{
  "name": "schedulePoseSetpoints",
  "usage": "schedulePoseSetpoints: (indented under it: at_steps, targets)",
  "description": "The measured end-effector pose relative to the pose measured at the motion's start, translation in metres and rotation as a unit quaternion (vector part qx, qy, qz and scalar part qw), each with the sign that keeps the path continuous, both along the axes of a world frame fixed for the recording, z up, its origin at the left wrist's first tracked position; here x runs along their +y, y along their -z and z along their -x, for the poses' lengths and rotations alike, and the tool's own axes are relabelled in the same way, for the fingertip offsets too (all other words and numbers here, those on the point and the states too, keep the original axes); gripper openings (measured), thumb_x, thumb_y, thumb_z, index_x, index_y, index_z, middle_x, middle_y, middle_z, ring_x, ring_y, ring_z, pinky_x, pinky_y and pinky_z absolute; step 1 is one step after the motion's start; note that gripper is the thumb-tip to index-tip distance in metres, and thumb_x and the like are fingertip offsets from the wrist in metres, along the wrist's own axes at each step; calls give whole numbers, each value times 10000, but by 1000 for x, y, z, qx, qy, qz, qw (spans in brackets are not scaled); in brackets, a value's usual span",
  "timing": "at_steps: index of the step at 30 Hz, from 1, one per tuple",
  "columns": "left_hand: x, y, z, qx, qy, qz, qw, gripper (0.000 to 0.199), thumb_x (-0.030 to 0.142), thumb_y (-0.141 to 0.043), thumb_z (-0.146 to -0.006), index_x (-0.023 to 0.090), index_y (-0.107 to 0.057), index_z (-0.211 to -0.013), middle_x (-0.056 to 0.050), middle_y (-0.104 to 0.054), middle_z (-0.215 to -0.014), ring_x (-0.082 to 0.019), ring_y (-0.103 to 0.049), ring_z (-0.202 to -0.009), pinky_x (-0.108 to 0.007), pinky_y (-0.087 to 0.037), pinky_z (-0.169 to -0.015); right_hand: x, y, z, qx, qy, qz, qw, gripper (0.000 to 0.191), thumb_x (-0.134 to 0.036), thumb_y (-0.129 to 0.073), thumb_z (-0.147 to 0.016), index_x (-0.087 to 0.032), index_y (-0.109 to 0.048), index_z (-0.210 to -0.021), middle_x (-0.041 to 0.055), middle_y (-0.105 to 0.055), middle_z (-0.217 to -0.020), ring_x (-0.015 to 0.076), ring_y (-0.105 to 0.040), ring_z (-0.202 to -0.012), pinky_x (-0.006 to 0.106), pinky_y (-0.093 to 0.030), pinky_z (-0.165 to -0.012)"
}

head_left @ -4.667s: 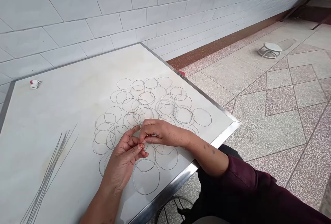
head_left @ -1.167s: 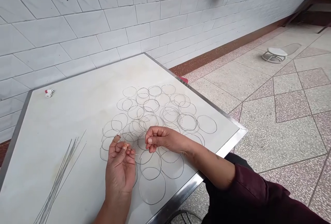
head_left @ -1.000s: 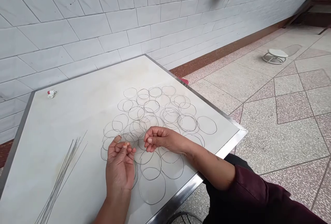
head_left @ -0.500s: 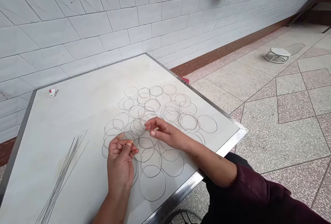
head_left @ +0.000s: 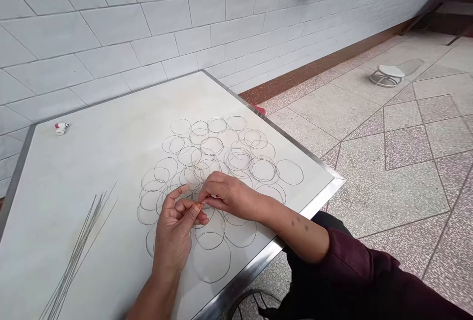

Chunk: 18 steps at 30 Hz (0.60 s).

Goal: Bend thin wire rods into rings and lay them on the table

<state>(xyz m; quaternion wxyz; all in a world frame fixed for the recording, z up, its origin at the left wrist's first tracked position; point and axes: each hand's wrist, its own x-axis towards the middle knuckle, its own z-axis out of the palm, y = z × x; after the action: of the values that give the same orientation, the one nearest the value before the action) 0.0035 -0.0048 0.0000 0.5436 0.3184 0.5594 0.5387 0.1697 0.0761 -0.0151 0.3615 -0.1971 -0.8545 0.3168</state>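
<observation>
Tabletop point(head_left: 111, 162): wire rings point(head_left: 263, 181) are spread
Left hand point(head_left: 174, 231): pinched above rings, contents hidden
Right hand point(head_left: 232, 195): pinched alongside, rings beneath, contents hidden

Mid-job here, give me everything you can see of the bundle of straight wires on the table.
The bundle of straight wires looks like thin grey metal. The strands lie loosely together, some crossing; their far tips are uneven and fanned, with one splayed off to the right. It rests diagonally on the white tabletop, running down and left until the picture's bottom edge cuts it off. It lies left of the left hand, and neither hand touches it.
</observation>
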Motion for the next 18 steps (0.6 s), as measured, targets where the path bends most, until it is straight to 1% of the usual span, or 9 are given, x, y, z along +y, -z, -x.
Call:
schedulePoseSetpoints:
  at_steps: [4, 6, 9, 11, 14, 16, 18]
  targets:
    - [0, 1, 2, 2, 7, 0, 1000, 580, 309, -809, -758, 209, -524, -1253, 57, -660, -720, -130, -632, -606, -296, -535, -654, 0, -2, -2, 2, -20, -10, 1000, 84, -178, -574, -979, -190, -656, -989, 50, -609, -959, 153, -602, -917, 271, -544, -778]
    - [0, 1, 2, -4, 9, 4, 1000, 571, 323, -803, -768, 210, -530, -1255, 51, -663, -733, -127, -629, -608, -306, -544, -673, 1, -2, -2, -8, -22, 2, 1000, 75, -166, -575, -971, -190, -646, -976, 41, -598, -943, 146, -597, -890, 262, -536, -755]
    - [0, 1, 1, -26, 5, 1, 1000, 539, 361, -779, -791, 212, -547, -1254, 29, -668, -785, -133, -632, -661, -314, -555, -692, 2, -1, -2, -16, -14, 28, 999, 90, -119, -575, -945, -190, -628, -953, 24, -579, -912, 134, -578, -833, 249, -520, -715]
    - [0, 1, 1, -35, 5, -7, 999, 530, 358, -779, -785, 215, -558, -1244, 19, -667, -809, -137, -626, -691, -303, -552, -672, 2, -1, -2, -10, -12, 36, 999, 107, -93, -574, -930, -187, -620, -948, 18, -572, -906, 131, -572, -828, 245, -513, -714]
    - [0, 1, 1, -22, 7, -6, 1000, 525, 315, -793, -760, 215, -570, -1224, 25, -655, -790, -128, -602, -666, -280, -534, -634, 1, -2, -1, -16, -12, 35, 999, 92, -106, -573, -930, -187, -612, -949, 24, -575, -928, 132, -573, -834, 247, -516, -712]
    - [0, 2, 1, -10, 7, -5, 1000, 521, 297, -791, -755, 215, -572, -1221, 32, -645, -767, -123, -589, -638, -273, -524, -615, 0, -4, -1, -25, -16, 22, 999, 92, -113, -565, -931, -186, -609, -967, 41, -584, -972, 140, -580, -862, 260, -528, -735]
    - [0, 4, 2, -4, 10, -10, 1000, 522, 286, -783, -757, 219, -569, -1228, 36, -637, -756, -123, -584, -624, -273, -519, -602, -1, -5, -1, -28, -29, 6, 999, 120, -116, -562, -936, -184, -610, -1022, 59, -595, -1014, 152, -587, -922, 283, -541, -792]
